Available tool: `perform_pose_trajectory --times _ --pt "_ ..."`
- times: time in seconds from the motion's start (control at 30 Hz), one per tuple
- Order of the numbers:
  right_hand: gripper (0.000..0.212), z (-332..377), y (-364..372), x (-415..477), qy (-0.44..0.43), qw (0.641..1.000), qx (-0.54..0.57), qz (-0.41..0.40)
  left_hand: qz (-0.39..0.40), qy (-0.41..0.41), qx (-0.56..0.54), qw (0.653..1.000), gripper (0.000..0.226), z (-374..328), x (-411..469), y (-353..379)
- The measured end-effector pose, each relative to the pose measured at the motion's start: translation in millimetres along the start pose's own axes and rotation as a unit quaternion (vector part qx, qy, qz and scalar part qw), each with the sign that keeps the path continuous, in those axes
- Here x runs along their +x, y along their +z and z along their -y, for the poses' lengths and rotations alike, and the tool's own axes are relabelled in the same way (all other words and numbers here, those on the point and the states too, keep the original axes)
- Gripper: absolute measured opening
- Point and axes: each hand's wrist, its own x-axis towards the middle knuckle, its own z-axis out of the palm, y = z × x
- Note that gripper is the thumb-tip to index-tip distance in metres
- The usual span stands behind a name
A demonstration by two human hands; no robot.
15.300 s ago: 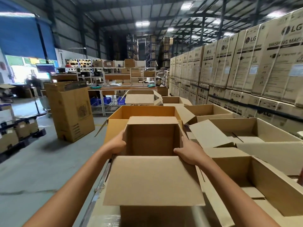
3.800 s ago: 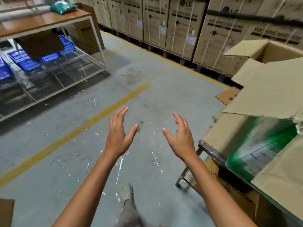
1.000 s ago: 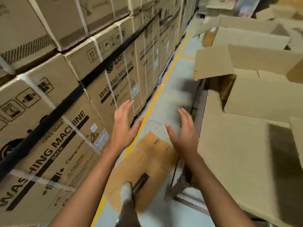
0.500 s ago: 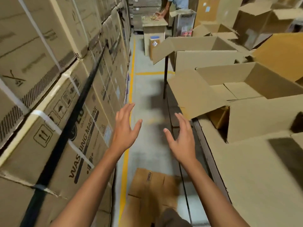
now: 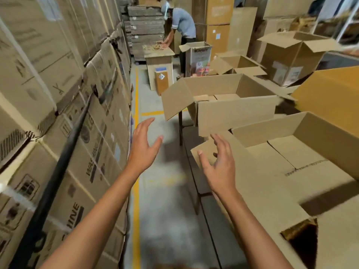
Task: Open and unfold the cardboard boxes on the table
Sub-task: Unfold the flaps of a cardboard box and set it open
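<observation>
Several opened cardboard boxes stand on the table along my right side. The nearest open box [image 5: 303,136] has its flaps spread, and one flap [image 5: 250,171] lies flat under my right hand. A further open box [image 5: 233,113] sits behind it with a flap hanging over the aisle. My right hand [image 5: 219,167] hovers over the near flap's corner with fingers spread and loosely bent, holding nothing. My left hand [image 5: 143,148] is raised over the aisle floor, fingers straight, empty and clear of any box.
A wall of strapped washing-machine cartons [image 5: 64,123] lines the left side. Between it and the table edge [image 5: 196,181] runs a narrow aisle with a yellow floor line [image 5: 136,191]. At the far end a person [image 5: 180,26] bends over a small stand [image 5: 159,55]. Tall cartons [image 5: 291,59] stand beyond.
My view has moved forward down the aisle and lifted; the flat cardboard on the floor is out of sight. My right hand has shifted over the near box's flap. Both hands stay empty.
</observation>
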Motion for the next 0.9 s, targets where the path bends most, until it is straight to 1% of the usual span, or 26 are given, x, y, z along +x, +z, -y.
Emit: perform_pose_trajectory --times 0.07,0.1,0.17,0.27,0.33,0.5,0.63,0.77,0.9 --pt "0.065 -4.7 12.7 32.7 0.016 1.000 -0.005 -0.008 -0.027 -0.066 -0.104 0.992 0.048 10.3 36.3 5.3" --pt "0.063 -8.4 19.2 48.0 0.024 1.000 -0.005 -0.013 -0.042 -0.085 -0.137 0.986 0.045 17.5 53.9 8.2" --pt "0.060 -17.7 33.4 76.7 0.036 0.999 -0.010 -0.020 -0.056 -0.104 -0.174 0.978 0.040 33.8 88.9 14.9" --pt "0.062 -34.3 59.9 113.7 0.056 0.997 -0.029 -0.037 -0.048 -0.101 -0.203 0.973 0.037 63.3 141.2 30.2" --pt "0.062 -46.0 80.7 138.3 0.070 0.996 -0.035 -0.052 -0.033 -0.090 -0.204 0.974 0.037 82.3 177.6 43.1" --pt "0.052 -68.8 131.3 201.6 0.118 0.986 -0.060 -0.103 0.019 -0.074 -0.212 0.974 0.037 118.7 271.2 75.6" --pt "0.056 -77.2 158.8 245.2 0.148 0.975 -0.085 -0.143 0.078 -0.048 -0.192 0.977 0.035 136.0 343.4 99.8" --pt "0.050 -97.5 168.4 280.2 0.196 0.953 -0.133 -0.188 0.139 -0.038 -0.159 0.977 0.029 153.1 415.8 140.2" --pt "0.049 -128.6 169.0 313.2 0.243 0.926 -0.168 -0.233 0.215 -0.026 -0.087 0.972 0.025 170.4 480.3 192.0"
